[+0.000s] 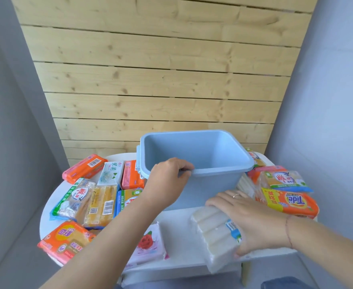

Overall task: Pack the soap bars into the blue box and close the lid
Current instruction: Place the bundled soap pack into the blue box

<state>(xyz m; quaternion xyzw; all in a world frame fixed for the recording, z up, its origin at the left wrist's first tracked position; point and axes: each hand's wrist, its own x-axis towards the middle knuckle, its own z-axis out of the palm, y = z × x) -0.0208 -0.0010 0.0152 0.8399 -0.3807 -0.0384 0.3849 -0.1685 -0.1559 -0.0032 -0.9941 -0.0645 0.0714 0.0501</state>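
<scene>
An open, empty blue box (213, 155) stands on the white table (177, 230), tipped slightly toward me. My left hand (167, 178) grips its near rim. A clear-wrapped pack of white soap bars (215, 232) lies at the table's front, and my right hand (252, 220) lies over its right side, fingers curled around it. Several wrapped soap bars lie on the left, among them an orange bar (84, 167) and a yellow bar (101, 203). On the right lie an orange Tide pack (292, 203) and more soaps. No lid is recognisable.
A wooden slat wall (161, 69) rises just behind the table. Grey walls close in on both sides. A pink rose-printed pack (148, 245) lies near the front edge under my left forearm. An orange-and-pink soap pack (65, 240) overhangs the front left edge.
</scene>
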